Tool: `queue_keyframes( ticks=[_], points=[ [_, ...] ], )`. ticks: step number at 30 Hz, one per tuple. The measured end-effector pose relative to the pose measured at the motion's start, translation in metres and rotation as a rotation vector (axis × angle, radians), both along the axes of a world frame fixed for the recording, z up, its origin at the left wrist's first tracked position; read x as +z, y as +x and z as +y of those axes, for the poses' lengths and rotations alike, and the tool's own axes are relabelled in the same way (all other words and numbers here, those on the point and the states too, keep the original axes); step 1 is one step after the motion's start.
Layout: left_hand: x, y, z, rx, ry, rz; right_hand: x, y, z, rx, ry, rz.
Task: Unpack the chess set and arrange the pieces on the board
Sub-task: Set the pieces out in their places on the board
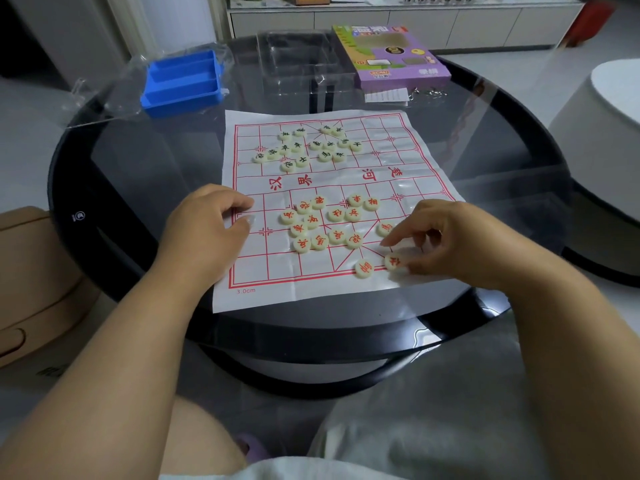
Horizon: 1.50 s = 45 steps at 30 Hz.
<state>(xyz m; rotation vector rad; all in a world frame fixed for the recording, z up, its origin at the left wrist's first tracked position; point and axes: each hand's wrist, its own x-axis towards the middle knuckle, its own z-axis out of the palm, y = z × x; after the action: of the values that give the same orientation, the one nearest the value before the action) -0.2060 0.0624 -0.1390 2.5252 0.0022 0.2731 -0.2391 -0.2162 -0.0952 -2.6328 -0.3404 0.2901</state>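
— What writing can you read?
— "3.0cm" is printed in red at the near left corner of the white paper board with the red grid [322,181]; large red characters run across its middle band. The cream round discs carry red characters [320,221] on the near half and black characters [304,147] on the far half, in loose clusters. The purple box [391,57] lettering is too blurred.
— And the grip?
— The right hand [446,242] has fingers curled, pinching a red-marked disc [394,262] at the board's near edge. The left hand [207,225] presses the board's left edge on the dark glass tabletop [156,161], fingers loosely curled, holding nothing.
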Motion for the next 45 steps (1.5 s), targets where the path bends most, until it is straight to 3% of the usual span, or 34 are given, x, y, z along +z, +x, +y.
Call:
queue_keyframes(
  ticks=[7,17,25,45],
  points=[
    [-0.001,0.0,0.0,0.004,-0.006,0.007,0.0,0.003,0.01,-0.091,0.156,-0.047],
    [-0.002,0.002,0.001,-0.001,-0.003,0.0,-0.003,0.006,0.029,-0.164,0.167,-0.107],
    [-0.004,0.003,0.003,-0.001,-0.003,-0.014,-0.011,0.006,0.058,-0.127,0.118,-0.274],
    [-0.002,0.002,0.002,-0.006,-0.009,0.001,-0.004,0.017,0.015,-0.312,0.127,-0.302]
  ],
)
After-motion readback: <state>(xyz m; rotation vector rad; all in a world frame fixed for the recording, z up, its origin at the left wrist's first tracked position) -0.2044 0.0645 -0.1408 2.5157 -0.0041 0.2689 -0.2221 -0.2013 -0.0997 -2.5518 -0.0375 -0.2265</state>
